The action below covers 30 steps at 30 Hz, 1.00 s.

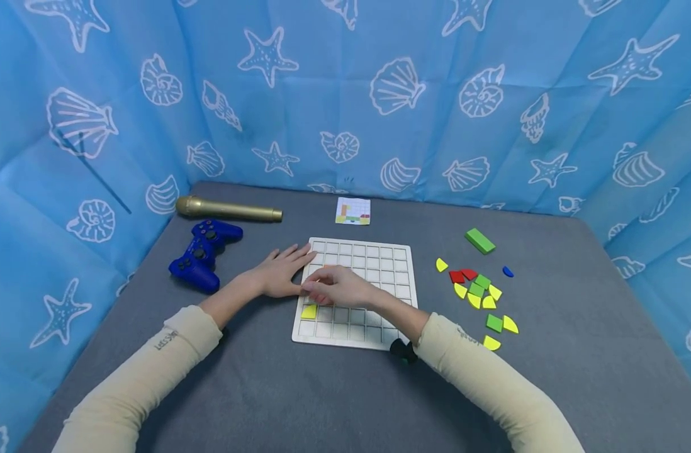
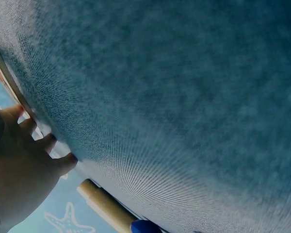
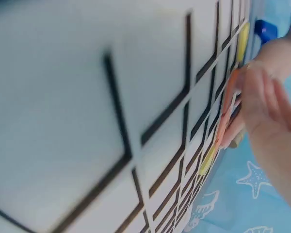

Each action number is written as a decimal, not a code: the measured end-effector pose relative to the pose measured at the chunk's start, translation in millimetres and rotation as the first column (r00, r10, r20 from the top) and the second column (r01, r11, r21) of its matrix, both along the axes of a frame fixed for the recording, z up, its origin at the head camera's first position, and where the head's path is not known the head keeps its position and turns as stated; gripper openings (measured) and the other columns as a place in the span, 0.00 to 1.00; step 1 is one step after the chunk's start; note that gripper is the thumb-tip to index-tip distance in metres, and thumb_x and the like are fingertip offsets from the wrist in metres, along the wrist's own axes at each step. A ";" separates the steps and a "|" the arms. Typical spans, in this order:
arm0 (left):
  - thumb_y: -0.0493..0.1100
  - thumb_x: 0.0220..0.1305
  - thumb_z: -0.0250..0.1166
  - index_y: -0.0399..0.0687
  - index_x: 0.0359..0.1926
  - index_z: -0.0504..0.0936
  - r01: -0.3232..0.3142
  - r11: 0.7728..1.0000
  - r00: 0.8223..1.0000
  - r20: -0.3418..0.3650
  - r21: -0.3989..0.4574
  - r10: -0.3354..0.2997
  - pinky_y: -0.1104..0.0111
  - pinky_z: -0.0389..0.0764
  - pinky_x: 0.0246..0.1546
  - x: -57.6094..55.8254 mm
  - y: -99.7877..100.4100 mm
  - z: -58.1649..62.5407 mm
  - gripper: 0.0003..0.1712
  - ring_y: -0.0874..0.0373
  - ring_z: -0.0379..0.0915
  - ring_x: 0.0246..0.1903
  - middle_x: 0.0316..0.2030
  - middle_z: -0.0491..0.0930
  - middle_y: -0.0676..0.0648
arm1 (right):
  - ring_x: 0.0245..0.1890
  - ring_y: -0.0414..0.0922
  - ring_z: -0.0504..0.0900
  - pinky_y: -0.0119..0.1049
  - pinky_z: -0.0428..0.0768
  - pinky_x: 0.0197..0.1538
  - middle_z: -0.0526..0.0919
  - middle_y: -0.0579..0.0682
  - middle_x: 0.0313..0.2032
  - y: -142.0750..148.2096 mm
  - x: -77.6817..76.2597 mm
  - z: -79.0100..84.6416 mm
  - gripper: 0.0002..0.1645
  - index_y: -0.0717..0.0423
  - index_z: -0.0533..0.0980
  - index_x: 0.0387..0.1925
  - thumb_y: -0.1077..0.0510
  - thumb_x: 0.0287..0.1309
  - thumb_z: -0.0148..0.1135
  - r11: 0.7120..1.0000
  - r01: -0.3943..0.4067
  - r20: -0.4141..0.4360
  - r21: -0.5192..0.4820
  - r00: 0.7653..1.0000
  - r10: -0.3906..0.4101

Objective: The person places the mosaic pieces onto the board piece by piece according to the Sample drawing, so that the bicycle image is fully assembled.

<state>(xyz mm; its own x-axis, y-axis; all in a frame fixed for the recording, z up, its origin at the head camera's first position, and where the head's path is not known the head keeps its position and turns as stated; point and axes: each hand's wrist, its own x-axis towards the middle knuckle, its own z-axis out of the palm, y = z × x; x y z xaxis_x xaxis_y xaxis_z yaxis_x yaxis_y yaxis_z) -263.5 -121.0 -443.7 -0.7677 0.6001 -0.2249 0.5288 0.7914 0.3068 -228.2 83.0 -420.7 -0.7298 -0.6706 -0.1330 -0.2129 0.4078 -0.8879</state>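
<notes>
left hand [image 1: 279, 275] has fingers spread at the grid board [image 1: 374, 275] edge, right hand [image 1: 343, 287] bends over it, can't tell if it's pinching anything

you had one board [image 1: 368, 258], one mic [image 1: 229, 209], one controller [image 1: 201, 253], one card [image 1: 353, 211], seven loose yellows [image 1: 474, 301], four greens [image 1: 480, 241], two reds [image 1: 457, 277], one blue bit [image 1: 508, 272]
</notes>
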 end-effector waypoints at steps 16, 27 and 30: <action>0.54 0.67 0.60 0.47 0.76 0.45 0.017 1.000 1.000 -0.003 0.001 -0.017 0.40 0.41 0.64 -0.4 -0.4 -1.9 0.46 0.42 0.33 0.71 0.74 0.38 0.44 | 0.41 0.45 0.82 0.35 0.79 0.45 0.83 0.53 0.40 -15.6 -14.1 -10.3 0.19 0.65 0.76 0.52 0.55 0.73 0.48 0.961 -0.277 -0.021 0.003 0.961 0.277; 0.53 0.68 0.58 0.45 0.75 0.46 0.021 1.000 0.999 -0.027 0.009 -0.021 0.39 0.42 0.63 0.8 -0.2 -1.3 0.45 0.40 0.35 0.71 0.74 0.40 0.42 | 0.37 0.46 0.82 0.34 0.79 0.42 0.84 0.52 0.37 -13.8 -17.0 -10.9 0.18 0.64 0.76 0.52 0.57 0.72 0.48 0.960 -0.281 -0.067 -0.019 0.958 0.279; 0.53 0.68 0.57 0.44 0.75 0.47 0.028 0.999 0.999 -0.034 0.016 -0.027 0.39 0.42 0.63 1.3 -0.7 -1.9 0.43 0.40 0.36 0.71 0.74 0.41 0.41 | 0.38 0.49 0.82 0.37 0.80 0.42 0.84 0.55 0.37 -10.0 -16.9 -9.4 0.18 0.64 0.77 0.52 0.56 0.73 0.47 0.974 -0.209 0.025 -0.083 0.977 0.211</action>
<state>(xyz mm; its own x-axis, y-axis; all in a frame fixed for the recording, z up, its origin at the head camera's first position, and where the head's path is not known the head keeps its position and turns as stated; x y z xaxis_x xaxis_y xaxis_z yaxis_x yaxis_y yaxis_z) -262.1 -121.7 -445.5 -0.7579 0.6244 -0.1889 0.5606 0.7715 0.3009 -245.1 72.9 -430.2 -0.5675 -0.8179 -0.0948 -0.2563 0.2849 -0.9237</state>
